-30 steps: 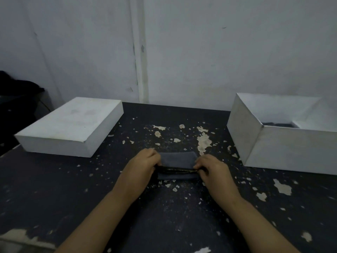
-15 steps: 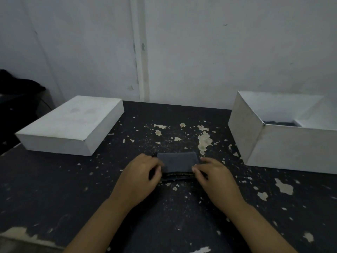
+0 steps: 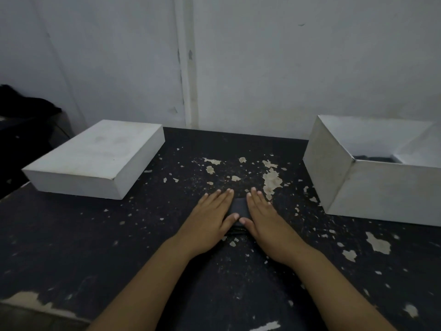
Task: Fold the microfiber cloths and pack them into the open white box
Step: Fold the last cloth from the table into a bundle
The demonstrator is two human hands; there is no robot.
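A small folded dark grey microfiber cloth (image 3: 239, 207) lies on the black table in front of me. My left hand (image 3: 210, 218) and my right hand (image 3: 262, 217) rest flat on top of it, palms down, fingers straight and together, thumbs almost touching. Only a narrow strip of the cloth shows between the hands. Neither hand grips anything. The open white box (image 3: 381, 194) stands at the right. Something dark (image 3: 372, 159) lies at its bottom, mostly hidden by the walls.
A closed flat white box (image 3: 95, 161) sits at the left of the table (image 3: 119, 247), whose black paint is chipped. A white wall runs close behind. A dark heap (image 3: 26, 103) lies off the table at the far left.
Both hands let go of the cloth's ends and moved inward onto it, now lying flat and pressing on top. The cloth stays in place.
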